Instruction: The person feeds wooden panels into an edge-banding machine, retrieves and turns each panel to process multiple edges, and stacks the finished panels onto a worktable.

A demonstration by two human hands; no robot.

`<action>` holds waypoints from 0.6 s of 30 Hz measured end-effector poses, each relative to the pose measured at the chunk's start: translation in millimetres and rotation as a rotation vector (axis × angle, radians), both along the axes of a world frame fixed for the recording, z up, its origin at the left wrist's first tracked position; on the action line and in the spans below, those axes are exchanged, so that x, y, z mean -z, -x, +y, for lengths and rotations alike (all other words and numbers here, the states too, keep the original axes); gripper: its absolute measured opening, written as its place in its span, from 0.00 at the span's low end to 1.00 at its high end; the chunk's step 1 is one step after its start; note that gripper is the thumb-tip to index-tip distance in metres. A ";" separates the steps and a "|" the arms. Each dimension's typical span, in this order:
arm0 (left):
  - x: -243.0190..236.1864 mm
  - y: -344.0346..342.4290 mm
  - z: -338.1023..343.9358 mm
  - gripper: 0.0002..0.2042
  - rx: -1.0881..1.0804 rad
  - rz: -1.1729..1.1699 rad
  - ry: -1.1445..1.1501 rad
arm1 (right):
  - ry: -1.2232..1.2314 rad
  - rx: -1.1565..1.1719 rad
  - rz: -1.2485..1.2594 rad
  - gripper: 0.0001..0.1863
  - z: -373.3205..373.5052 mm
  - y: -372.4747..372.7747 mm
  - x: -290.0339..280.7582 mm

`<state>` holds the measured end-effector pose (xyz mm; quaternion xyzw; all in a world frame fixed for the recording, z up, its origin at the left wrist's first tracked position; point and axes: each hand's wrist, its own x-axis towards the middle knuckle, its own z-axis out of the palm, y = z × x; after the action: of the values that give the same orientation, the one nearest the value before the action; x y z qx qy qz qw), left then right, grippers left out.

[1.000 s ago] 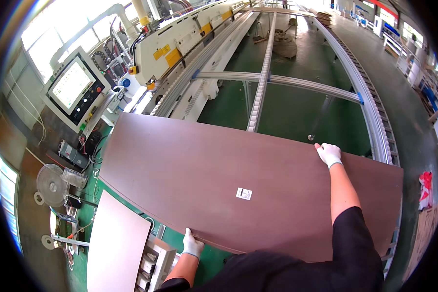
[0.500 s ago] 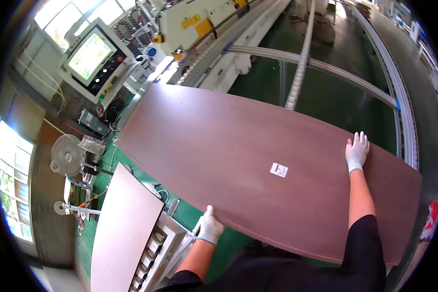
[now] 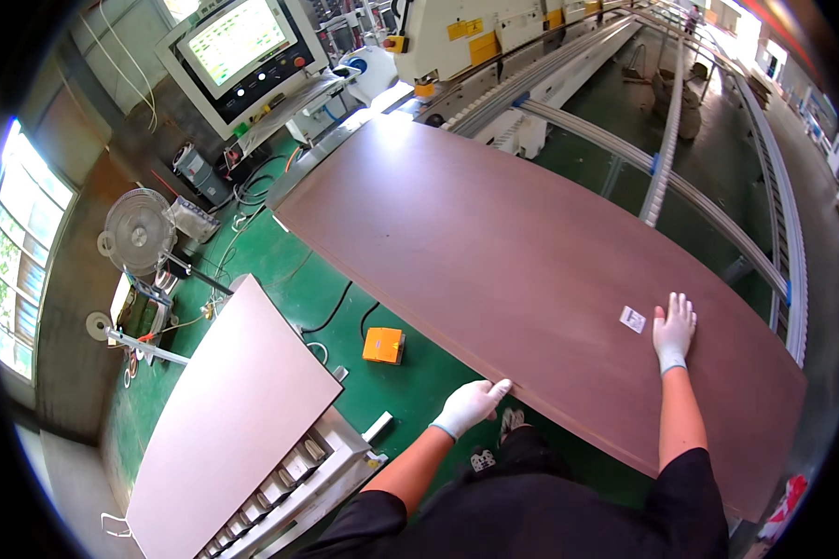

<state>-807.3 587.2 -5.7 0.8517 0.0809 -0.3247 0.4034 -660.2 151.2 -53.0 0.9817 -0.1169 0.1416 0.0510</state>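
Note:
A long brown panel (image 3: 475, 252) lies flat across the machine's infeed and the roller rails. My left hand (image 3: 473, 405), in a white glove, is closed on the panel's near edge, thumb on top and the other fingers partly hidden below. Farther right, my gloved right hand (image 3: 674, 334) rests flat on the panel's upper face with its fingers stretched out. Just left of that hand is a small white label (image 3: 632, 320) stuck on the panel.
A second panel (image 3: 242, 401) lies on a roller stand (image 3: 298, 475) at the lower left. An orange foot pedal box (image 3: 383, 346) sits on the green floor. Beyond are a control screen (image 3: 238, 47), the machine (image 3: 485, 42), a fan (image 3: 140, 231) and roller rails (image 3: 667, 140).
My left hand has moved right along the panel's near edge. The label now lies beside my right hand. The view has shifted, bringing the orange pedal box and my feet into sight.

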 end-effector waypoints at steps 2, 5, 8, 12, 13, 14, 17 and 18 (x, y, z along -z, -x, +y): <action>-27.4 -19.7 9.6 0.30 0.047 -0.054 -0.076 | 0.012 0.001 0.010 0.30 -9.8 -10.4 -0.3; -38.9 -52.6 46.9 0.21 -0.058 -0.378 -0.006 | 0.007 -0.020 0.006 0.30 -19.9 -22.0 -10.8; -37.7 -114.8 103.0 0.12 -0.048 -0.856 -0.139 | -0.034 -0.024 0.044 0.29 -24.8 -27.8 -27.5; 16.3 -186.1 206.4 0.33 0.048 -0.783 -0.686 | -0.061 -0.060 0.013 0.28 -26.5 -46.8 -17.7; 25.1 -196.0 219.2 0.36 0.032 -0.721 -0.765 | -0.053 -0.057 0.018 0.28 -28.3 -47.5 -13.5; 25.1 -205.4 223.5 0.37 0.037 -0.692 -0.769 | -0.085 -0.031 -0.009 0.27 -33.6 -46.9 -8.0; 26.2 -226.8 233.2 0.38 0.059 -0.650 -0.749 | -0.091 0.056 -0.045 0.25 -30.7 -36.5 7.1; 27.5 -233.7 241.5 0.38 0.090 -0.683 -0.742 | -0.096 0.098 -0.067 0.25 -28.1 -29.2 12.4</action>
<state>-573.7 828.7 -33.2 0.9979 0.0174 0.0059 0.0627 -631.1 123.1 -65.3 0.9707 -0.1733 0.1661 0.0068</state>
